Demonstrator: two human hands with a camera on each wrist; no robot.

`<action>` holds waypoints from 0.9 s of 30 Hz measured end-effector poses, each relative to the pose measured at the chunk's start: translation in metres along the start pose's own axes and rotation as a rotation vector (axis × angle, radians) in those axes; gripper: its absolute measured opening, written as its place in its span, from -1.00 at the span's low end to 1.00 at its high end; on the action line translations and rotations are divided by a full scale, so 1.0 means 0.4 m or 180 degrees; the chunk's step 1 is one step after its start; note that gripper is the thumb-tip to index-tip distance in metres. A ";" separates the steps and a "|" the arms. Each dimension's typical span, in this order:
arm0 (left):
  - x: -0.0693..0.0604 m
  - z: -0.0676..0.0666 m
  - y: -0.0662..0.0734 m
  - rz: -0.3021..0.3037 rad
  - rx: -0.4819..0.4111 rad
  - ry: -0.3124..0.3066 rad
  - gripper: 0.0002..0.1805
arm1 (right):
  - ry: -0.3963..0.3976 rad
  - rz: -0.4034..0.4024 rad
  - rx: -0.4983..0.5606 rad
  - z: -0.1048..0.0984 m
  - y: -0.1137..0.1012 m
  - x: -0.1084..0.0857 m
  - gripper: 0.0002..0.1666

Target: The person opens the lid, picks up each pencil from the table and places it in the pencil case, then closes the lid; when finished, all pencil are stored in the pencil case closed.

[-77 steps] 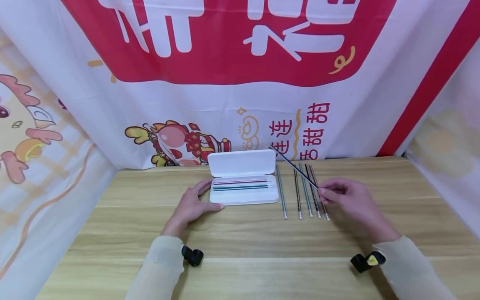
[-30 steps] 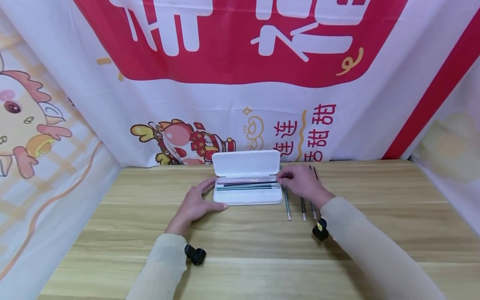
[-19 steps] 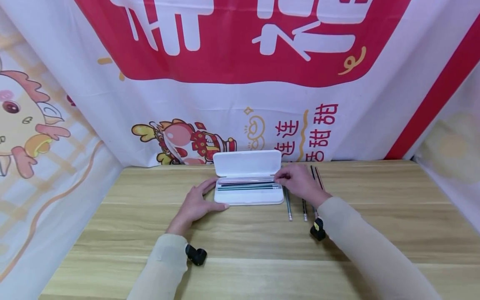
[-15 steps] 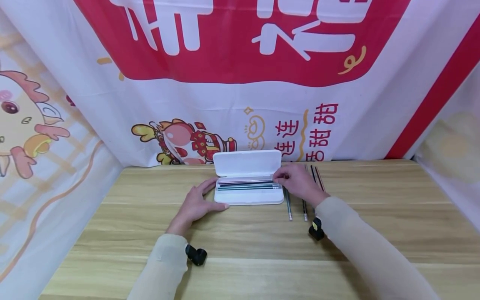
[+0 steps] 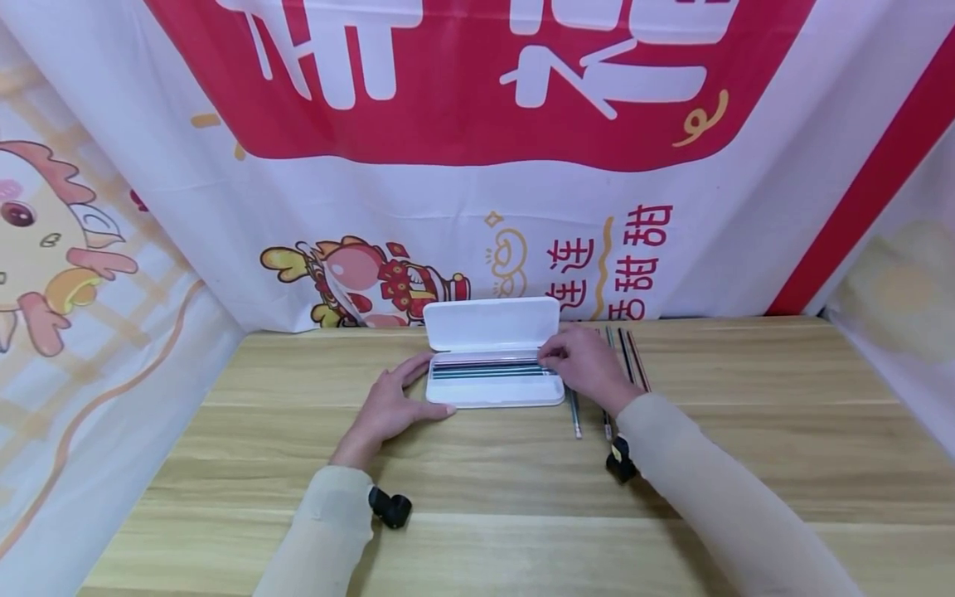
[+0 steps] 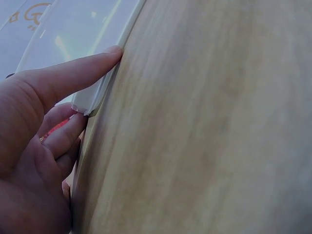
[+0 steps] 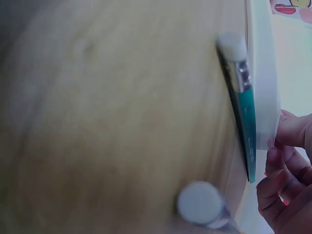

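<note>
A white pencil case [image 5: 496, 394] lies with its lid [image 5: 492, 325] raised; several pencils [image 5: 485, 374] rest lengthwise inside. My left hand [image 5: 388, 406] holds its left end, thumb along the near edge and fingers at the far side; the left wrist view shows the thumb [image 6: 73, 73] on the rim. At the right end, my right hand [image 5: 589, 365] pinches the end of a dark pencil [image 5: 477, 364] lying in the case; the fingertips cover that end. Close by in the right wrist view is a green pencil [image 7: 247, 117] with a white eraser, outside the case.
Several pencils lie on the wooden table [image 5: 477, 473] right of the case, among them a teal pencil [image 5: 574, 414] and a reddish pencil [image 5: 639, 362], partly under my right arm. Behind the case hangs a printed cloth [image 5: 448, 199].
My right hand has carried the dark pencil from the right into the case, lowered it beside the others and shifted slightly left. My left hand has kept its hold on the case.
</note>
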State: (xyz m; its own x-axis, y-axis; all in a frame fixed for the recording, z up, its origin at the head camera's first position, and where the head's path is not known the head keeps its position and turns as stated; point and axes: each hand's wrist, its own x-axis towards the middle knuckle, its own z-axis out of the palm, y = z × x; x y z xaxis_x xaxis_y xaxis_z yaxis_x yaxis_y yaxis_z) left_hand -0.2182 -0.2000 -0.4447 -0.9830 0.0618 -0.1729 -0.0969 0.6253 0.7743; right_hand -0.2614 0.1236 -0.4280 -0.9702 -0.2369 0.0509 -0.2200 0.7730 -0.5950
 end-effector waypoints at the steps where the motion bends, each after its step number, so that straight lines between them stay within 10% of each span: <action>1: 0.000 0.000 0.000 -0.0007 -0.0009 -0.0003 0.03 | 0.0003 0.0014 -0.0006 0.000 0.000 -0.001 -0.86; 20: 0.003 0.001 0.002 -0.0039 -0.0070 -0.0019 0.03 | 0.0336 -0.0111 0.0677 -0.078 0.030 -0.059 -0.86; 27: 0.000 0.001 0.006 -0.0062 -0.0110 -0.0039 0.03 | 0.0396 0.0318 0.0846 -0.130 0.041 -0.116 -0.73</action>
State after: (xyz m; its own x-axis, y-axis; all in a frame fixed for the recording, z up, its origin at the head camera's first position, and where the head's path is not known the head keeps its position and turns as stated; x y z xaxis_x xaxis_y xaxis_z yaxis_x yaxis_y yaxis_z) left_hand -0.2183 -0.1984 -0.4431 -0.9789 0.0595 -0.1955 -0.1216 0.5992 0.7913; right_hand -0.2251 0.1779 -0.3983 -0.9943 -0.0809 0.0698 -0.1047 0.6041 -0.7900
